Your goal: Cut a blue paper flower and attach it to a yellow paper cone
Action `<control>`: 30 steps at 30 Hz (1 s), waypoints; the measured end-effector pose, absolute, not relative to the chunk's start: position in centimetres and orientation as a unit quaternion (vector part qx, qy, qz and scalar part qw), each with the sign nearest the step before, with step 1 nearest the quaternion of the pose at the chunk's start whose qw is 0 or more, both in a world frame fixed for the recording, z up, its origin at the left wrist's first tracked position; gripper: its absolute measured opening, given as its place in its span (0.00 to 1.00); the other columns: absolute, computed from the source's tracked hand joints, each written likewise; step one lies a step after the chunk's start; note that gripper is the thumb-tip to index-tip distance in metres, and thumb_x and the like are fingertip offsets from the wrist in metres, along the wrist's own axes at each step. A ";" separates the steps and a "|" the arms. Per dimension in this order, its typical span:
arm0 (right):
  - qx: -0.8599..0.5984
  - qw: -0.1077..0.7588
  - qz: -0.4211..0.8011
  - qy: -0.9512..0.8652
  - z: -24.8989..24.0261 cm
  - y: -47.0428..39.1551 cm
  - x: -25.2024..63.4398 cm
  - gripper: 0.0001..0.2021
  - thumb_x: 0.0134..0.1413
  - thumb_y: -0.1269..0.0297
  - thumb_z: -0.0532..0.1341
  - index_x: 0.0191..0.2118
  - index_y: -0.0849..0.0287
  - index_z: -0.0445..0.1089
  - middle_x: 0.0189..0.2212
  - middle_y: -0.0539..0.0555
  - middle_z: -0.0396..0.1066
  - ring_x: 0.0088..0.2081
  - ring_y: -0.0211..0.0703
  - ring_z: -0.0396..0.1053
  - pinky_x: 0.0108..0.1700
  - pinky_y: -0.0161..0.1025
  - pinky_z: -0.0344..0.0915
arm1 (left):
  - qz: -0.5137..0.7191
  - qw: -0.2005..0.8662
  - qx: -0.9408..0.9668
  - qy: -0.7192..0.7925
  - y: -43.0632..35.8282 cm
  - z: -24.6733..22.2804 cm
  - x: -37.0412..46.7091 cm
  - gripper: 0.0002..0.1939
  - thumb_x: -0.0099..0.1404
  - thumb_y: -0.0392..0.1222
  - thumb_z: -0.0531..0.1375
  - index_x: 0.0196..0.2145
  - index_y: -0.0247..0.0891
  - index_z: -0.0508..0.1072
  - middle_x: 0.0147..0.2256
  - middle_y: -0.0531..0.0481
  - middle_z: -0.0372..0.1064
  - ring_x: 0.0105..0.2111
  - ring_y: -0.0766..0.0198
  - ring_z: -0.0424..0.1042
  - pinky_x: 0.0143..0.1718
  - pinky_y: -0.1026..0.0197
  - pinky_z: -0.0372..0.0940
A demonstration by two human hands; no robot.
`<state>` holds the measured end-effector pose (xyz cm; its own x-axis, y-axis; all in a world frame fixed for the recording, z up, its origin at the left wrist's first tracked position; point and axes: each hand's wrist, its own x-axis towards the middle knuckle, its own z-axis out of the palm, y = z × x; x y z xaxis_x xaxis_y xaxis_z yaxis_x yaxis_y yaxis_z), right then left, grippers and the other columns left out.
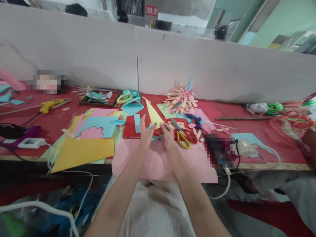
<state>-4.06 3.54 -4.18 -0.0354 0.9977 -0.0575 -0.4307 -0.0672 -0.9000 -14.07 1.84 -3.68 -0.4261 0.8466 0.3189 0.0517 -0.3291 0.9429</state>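
Observation:
A pale yellow paper cone [153,113] points up and away, its wide end between my two hands. My left hand [147,131] has its fingertips at the cone's lower left edge. At the lower right edge, the fingers of my right hand [168,133] are pressed on the paper. Pink paper [158,161] lies under my wrists. Scissors with yellow and red handles [183,140] rest just right of my right hand. Behind them are a blue glue gun [196,121] and a spiky pink paper piece [184,98] topped by a blue cone.
Yellow, blue and pink sheets [86,148] are stacked at the left, beside a yellow glue gun [50,106]. A dark tray [112,102] stands behind them. A power strip with cables [247,148] and a person's sleeve [296,191] are at the right. A white partition [98,59] borders the back.

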 end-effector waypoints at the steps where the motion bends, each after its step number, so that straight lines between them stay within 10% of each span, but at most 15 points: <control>1: -0.387 0.580 0.620 -0.359 -4.2 3.6 -4.0 0.16 0.34 0.53 0.67 0.27 0.57 0.66 0.22 0.45 0.63 0.24 0.34 0.64 0.28 0.33 0.65 | 0.677 0.244 0.474 0.508 1.7 -3.6 -14.0 0.31 0.54 0.49 0.64 0.54 0.45 0.60 0.62 0.44 0.47 0.61 0.53 0.51 0.58 0.52 0.53; 11: -0.374 0.587 0.638 -0.330 -4.2 3.9 -4.0 0.14 0.33 0.56 0.68 0.26 0.57 0.66 0.21 0.44 0.65 0.24 0.34 0.65 0.30 0.34 0.65 | 0.602 0.183 0.589 0.506 1.4 -3.7 -14.0 0.05 0.57 0.37 0.60 0.35 0.42 0.71 0.56 0.45 0.58 0.59 0.55 0.55 0.60 0.50 0.50; 30: -0.390 0.596 0.620 -0.330 -4.3 4.0 -4.1 0.15 0.33 0.54 0.69 0.23 0.59 0.68 0.22 0.46 0.64 0.26 0.33 0.63 0.30 0.31 0.65 | 0.593 0.162 0.601 0.511 1.7 -4.3 -14.2 0.04 0.57 0.35 0.60 0.32 0.41 0.70 0.54 0.44 0.61 0.56 0.56 0.59 0.58 0.51 0.54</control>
<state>-4.05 3.97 -4.32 0.0147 0.9958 -0.0906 -0.4814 -0.0724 -0.8735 -14.22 1.67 -4.25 -0.2254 0.8060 0.5473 0.4226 -0.4252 0.8003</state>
